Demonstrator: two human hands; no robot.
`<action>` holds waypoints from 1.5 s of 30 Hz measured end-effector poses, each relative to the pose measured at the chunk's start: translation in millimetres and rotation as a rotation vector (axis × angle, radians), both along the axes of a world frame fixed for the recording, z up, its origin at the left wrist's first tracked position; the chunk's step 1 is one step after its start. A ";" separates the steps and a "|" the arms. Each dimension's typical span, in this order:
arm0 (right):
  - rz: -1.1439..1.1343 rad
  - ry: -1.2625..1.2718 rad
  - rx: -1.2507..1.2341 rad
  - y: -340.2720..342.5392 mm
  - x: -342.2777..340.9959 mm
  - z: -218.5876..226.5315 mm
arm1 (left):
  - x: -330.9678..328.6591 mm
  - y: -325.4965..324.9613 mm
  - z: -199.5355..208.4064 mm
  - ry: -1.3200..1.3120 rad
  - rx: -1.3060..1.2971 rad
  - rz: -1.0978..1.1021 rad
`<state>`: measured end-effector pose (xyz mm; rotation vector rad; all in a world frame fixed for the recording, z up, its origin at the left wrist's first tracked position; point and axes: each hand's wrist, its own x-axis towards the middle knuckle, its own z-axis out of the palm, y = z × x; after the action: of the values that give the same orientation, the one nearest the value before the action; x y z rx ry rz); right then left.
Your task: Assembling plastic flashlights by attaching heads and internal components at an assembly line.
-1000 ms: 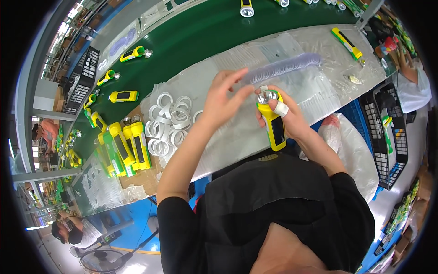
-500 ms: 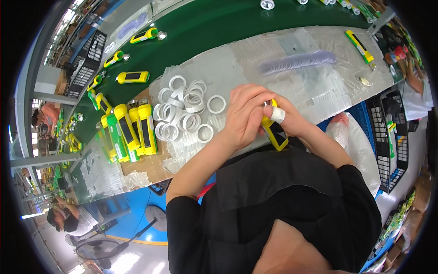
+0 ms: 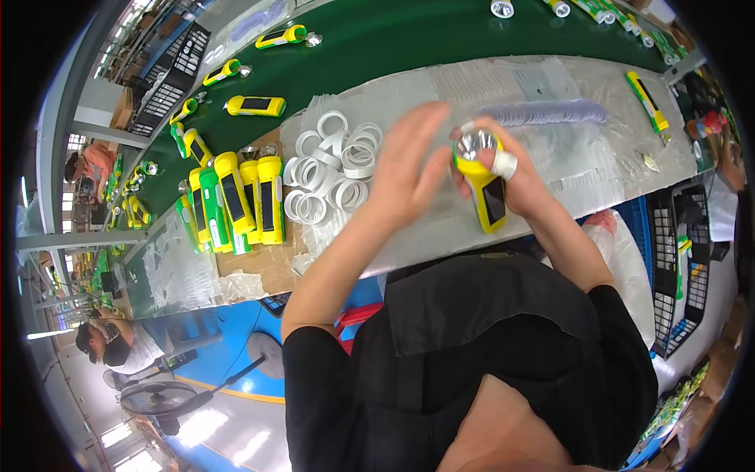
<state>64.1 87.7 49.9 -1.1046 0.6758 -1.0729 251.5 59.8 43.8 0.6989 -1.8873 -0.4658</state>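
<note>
A yellow flashlight (image 3: 492, 206) with a dark panel along its body is gripped in my right hand (image 3: 522, 182). Its silvery reflector (image 3: 477, 144) faces up at the top end, and a white wrap circles one of my right fingers. My left hand (image 3: 409, 167) is apart from the flashlight, just to its left, fingers stretched out and slightly blurred, holding nothing. Close to the left hand lies a heap of white rings (image 3: 359, 171). Beyond the right hand, a row of thin clear discs (image 3: 550, 112) overlaps on the plastic-covered tabletop (image 3: 574, 161).
Several yellow and green flashlights (image 3: 232, 193) stand packed together at the left on cardboard (image 3: 295, 245). More lie on the green surface (image 3: 393, 47) behind. One flashlight (image 3: 646, 101) rests at the far right. A black crate (image 3: 672, 275) is at the right; a fan (image 3: 160, 397) stands lower left.
My hands were together over the flashlight's head; the left has come off to the left and opened. The flashlight has risen slightly in my right hand, and its reflector now shows.
</note>
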 end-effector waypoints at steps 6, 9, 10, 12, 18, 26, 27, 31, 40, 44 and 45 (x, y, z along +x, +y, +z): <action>-0.205 0.091 -0.331 -21.2 -10.0 -14.3 | 50.3 -5.3 3.5 -1.035 0.113 -0.001; -0.181 0.079 -0.326 -20.2 -10.5 -18.0 | 57.1 -13.2 -6.9 -0.930 -0.029 -0.008; -0.188 0.080 -0.333 -21.8 -11.0 -16.9 | 55.9 -17.3 -8.7 -0.930 -0.038 -0.011; -0.156 0.115 -0.320 -23.1 -11.7 -13.6 | 45.4 -21.7 0.0 -0.448 0.161 -0.012; -0.158 0.050 -0.300 -25.3 -6.3 -14.6 | -3.5 -18.9 27.7 0.156 0.135 -0.224; -0.166 0.172 -0.484 -26.0 -12.1 -17.2 | -9.4 -18.5 27.0 -0.114 -0.012 -0.172; -0.168 0.172 -0.483 -26.4 -15.1 -20.1 | -9.0 -18.3 28.0 -0.115 -0.011 -0.174; -0.196 0.128 -0.482 -24.5 -19.9 -21.9 | -10.1 -17.6 35.1 -0.173 -0.048 -0.178; -0.299 0.775 -1.025 -15.5 -79.3 50.8 | -32.1 -16.8 45.9 -0.264 -0.143 -0.261; -0.125 0.982 -0.926 -10.0 -85.0 89.6 | -54.6 -12.5 40.8 -0.242 -0.157 -0.254; -0.002 1.067 -0.911 -9.7 -84.6 100.0 | -58.1 -11.1 39.6 -0.237 -0.154 -0.263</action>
<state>-20.5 78.0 150.0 -2.5369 1.0221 -0.7130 193.4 48.7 83.4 0.4185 -2.2264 -0.4102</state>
